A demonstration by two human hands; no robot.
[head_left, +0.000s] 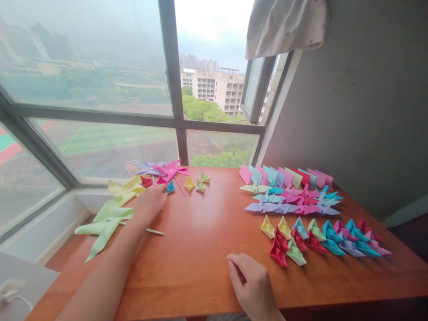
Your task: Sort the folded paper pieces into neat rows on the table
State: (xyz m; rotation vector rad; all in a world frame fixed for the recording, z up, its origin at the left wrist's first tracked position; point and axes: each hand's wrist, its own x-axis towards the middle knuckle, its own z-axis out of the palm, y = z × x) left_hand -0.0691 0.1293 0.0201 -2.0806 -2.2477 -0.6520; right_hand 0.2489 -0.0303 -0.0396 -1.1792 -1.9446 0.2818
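My left hand (153, 200) reaches to the back left of the table, among small folded paper boats. A blue paper boat (170, 187) is right at its fingers, and a red paper boat (146, 181) lies just behind it. The fingertips are mostly hidden, so a grip cannot be made out. A yellow boat (189, 183) and a green boat (201, 185) stand a little to the right. Near the front edge, my right hand (251, 285) rests loosely curled with nothing seen in it. Several coloured boats (279, 250) form rows beyond it to the right.
Paper pinwheels lie at left, among them a green pinwheel (109, 221), a yellow pinwheel (126, 191) and a pink pinwheel (171, 170). Folded paper cranes (269, 207) and upright folded papers (269, 175) line the back right. Windows (100, 152) border the wooden table (191, 271).
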